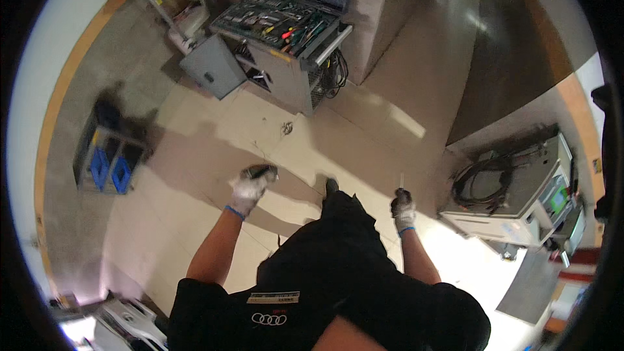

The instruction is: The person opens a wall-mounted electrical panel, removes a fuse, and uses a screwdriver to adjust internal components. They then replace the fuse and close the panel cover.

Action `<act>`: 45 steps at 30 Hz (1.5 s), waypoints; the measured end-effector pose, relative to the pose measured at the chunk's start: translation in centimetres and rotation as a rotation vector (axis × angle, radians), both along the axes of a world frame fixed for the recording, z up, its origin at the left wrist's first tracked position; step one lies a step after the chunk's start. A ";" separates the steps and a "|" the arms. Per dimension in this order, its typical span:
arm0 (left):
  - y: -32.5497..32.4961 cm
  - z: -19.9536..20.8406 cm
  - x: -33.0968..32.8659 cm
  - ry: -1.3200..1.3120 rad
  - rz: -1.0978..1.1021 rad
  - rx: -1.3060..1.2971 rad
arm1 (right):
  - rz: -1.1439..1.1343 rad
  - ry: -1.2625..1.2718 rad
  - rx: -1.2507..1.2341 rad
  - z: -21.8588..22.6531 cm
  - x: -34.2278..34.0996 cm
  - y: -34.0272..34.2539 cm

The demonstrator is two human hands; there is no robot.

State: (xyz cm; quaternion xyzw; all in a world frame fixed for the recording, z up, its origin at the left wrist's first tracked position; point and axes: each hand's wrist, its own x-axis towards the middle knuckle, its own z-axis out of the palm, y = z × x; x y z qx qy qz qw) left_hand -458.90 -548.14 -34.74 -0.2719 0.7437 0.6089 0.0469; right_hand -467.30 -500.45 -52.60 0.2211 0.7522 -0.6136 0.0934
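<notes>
My left hand [249, 191], in a white work glove with dark fingers, is out in front of me over the pale floor. Its fingers are curled round something dark that I cannot make out. Lower on my right side, my right hand [403, 210] wears a similar glove and is closed. A thin, pale shaft [402, 181] sticks up from its fingers, like the blade of a slim tool; its other end is hidden in the grip. Neither hand touches any of the equipment around me.
Ahead stands a grey tool cart [279, 78] with an open tool case [273, 19] on top and its door [213, 68] swung out. Small dark bits [286, 128] lie on the floor. A rack with blue bins [121, 175] is left, a cabinet [520, 211] with coiled cables [484, 182] right.
</notes>
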 end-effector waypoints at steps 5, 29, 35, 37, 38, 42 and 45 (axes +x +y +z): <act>-13.8 -0.5 -22.3 0.077 0.017 -0.102 | -0.212 -0.198 0.039 -7.9 -10.9 -5.5; -39.1 -9.9 -85.0 0.097 -0.651 -0.559 | 0.399 0.490 0.717 14.4 -71.7 -63.2; -44.8 -8.1 -76.3 0.077 -0.839 -0.157 | 0.643 0.431 0.972 6.9 -80.6 -73.5; -48.6 -8.1 -74.0 -0.013 -0.824 -0.052 | 0.704 0.335 0.956 5.5 -81.8 -74.9; -50.5 -7.7 -73.1 -0.117 -0.723 0.105 | 0.717 0.376 0.966 5.2 -82.0 -75.2; -54.4 -7.4 -74.2 -0.434 0.005 1.309 | 0.762 0.339 1.034 6.5 -81.1 -75.3; -52.4 -6.9 -77.0 -0.309 0.174 1.400 | 0.528 0.319 0.952 10.0 -77.3 -74.1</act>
